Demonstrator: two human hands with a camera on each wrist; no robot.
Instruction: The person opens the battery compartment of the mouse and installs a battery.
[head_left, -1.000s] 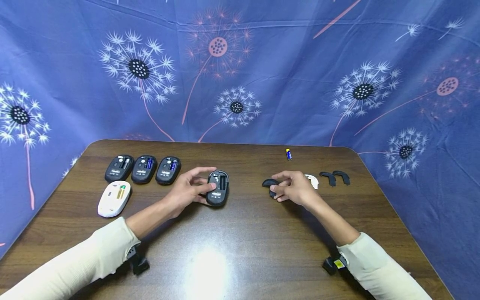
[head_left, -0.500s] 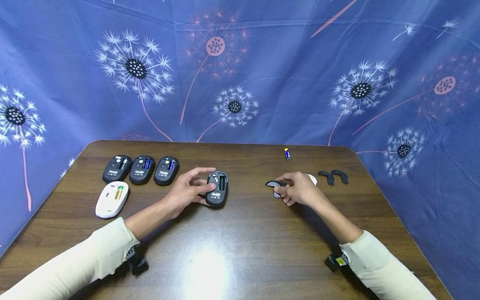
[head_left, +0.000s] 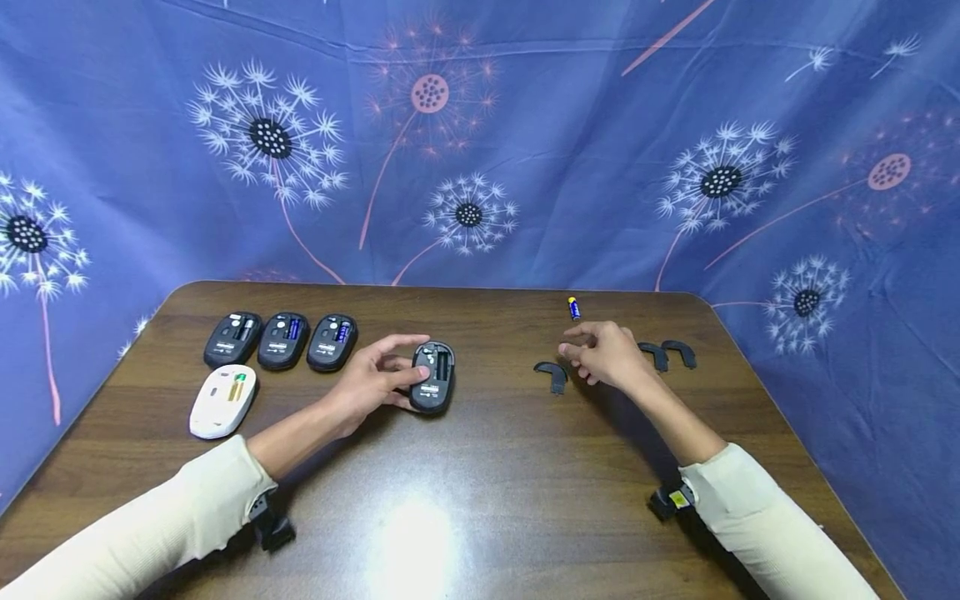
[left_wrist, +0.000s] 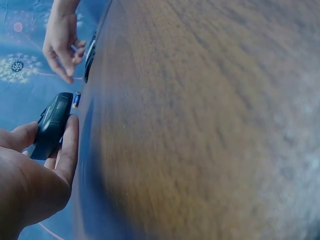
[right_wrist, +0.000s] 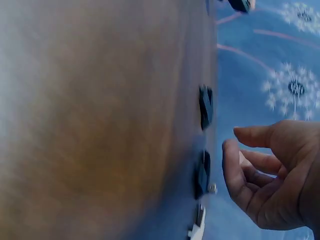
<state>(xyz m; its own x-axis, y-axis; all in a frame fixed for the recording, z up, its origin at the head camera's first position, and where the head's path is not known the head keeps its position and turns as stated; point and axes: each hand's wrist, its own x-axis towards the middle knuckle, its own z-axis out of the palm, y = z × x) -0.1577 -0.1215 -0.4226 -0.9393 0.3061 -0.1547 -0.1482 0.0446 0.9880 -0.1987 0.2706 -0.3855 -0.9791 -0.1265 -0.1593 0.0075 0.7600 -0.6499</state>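
Observation:
My left hand (head_left: pixel 375 377) grips a black computer mouse (head_left: pixel 432 392) that lies underside up. Its battery slot faces me with the lid off and looks dark inside. In the left wrist view the thumb and fingers hold the mouse (left_wrist: pixel 55 120) by its sides. My right hand (head_left: pixel 609 357) is held above the table with nothing in it, fingers loosely bent and thumb apart from the index finger. Just left of that hand, a black curved battery cover (head_left: pixel 555 375) lies on the wood. A white cover (right_wrist: pixel 197 229) shows in the right wrist view; in the head view my right hand hides it.
Several black mice (head_left: pixel 283 340) lie underside up at the back left, with a white mouse (head_left: pixel 223 402) in front of them. Two black covers (head_left: pixel 678 352) sit right of my right hand. Near the far edge lies a blue and yellow battery (head_left: pixel 573 308).
My right hand has let go of the black cover, leaving it on the table, and has moved up and right. My left hand still holds the mouse in the same place.

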